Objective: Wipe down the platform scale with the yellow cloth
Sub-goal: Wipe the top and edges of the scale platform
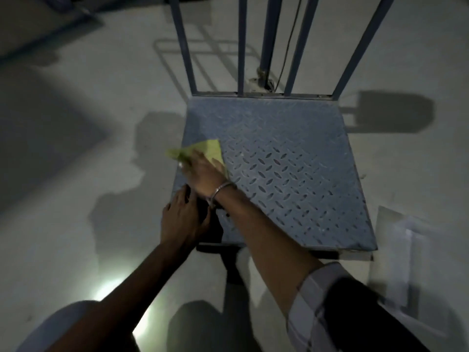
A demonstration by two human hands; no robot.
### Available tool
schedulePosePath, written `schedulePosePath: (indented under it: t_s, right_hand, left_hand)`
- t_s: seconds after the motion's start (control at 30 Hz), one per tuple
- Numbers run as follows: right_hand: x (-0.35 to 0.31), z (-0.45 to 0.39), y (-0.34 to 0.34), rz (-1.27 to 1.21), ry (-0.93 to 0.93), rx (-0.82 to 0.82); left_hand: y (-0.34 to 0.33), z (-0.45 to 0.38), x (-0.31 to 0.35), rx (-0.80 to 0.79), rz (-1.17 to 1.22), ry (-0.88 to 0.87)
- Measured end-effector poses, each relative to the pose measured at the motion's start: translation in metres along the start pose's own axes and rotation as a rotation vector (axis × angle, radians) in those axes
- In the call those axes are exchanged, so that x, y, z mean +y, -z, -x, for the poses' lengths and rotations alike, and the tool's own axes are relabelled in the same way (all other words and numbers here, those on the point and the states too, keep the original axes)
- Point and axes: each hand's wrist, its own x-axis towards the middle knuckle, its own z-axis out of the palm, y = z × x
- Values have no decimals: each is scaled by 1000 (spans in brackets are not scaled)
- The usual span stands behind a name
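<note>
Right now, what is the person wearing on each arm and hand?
The right hand is bare, with a thin silver metal bangle at the wrist. Its forearm is uncovered up to a pale checked sleeve with darker lines, pushed back near the elbow. The left hand and its forearm show no glove, jewellery or sleeve.

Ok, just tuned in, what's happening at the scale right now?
A person is wiping the platform scale. The right hand presses the yellow cloth onto the tread-plate deck near its left edge, the arm reaching across from the right. The left hand rests at the near-left corner of the deck, holding nothing that shows. The scene is dim and the right hand is slightly blurred. The blue rail frame stands at the far edge.
</note>
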Motion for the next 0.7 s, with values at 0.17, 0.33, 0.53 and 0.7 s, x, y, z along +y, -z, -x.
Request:
schedulePosePath:
  t_s: [0.17, 0.33, 0.53, 0.7]
  right_hand:
    - [13, 25, -28, 164, -12, -44]
    - [100, 75, 20, 225, -424, 214]
    - [87, 79, 14, 207, -587, 280]
    - [23, 67, -30, 243, -121, 9]
  left_hand:
    - [6, 19, -14, -164, 2, -35]
    - [5, 19, -14, -191, -52, -45]
    - [22, 18, -24, -160, 19, -95]
    - [7, 25, -31, -94, 238, 40]
